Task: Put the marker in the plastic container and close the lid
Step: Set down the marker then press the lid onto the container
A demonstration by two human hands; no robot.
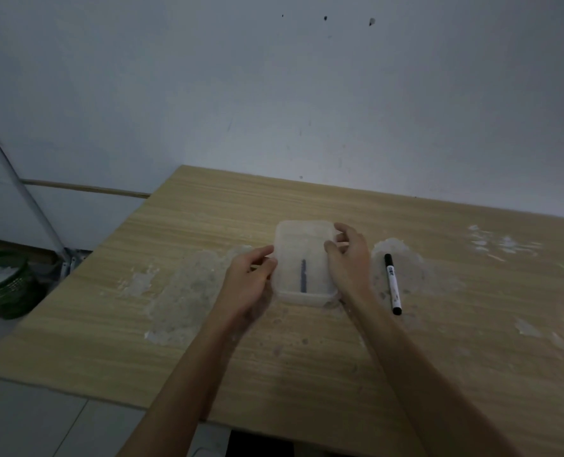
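Note:
A translucent plastic container with its lid on sits in the middle of the wooden table. A dark stick-like shape shows through the lid, lying inside. My left hand grips the container's left edge. My right hand grips the right edge, thumb on the lid. A white marker with black cap and black end lies on the table just right of my right hand, untouched.
The table carries whitish stained patches around the container. Its back edge meets a pale wall. A green basket with white contents stands on the floor at the left, beside a white pole.

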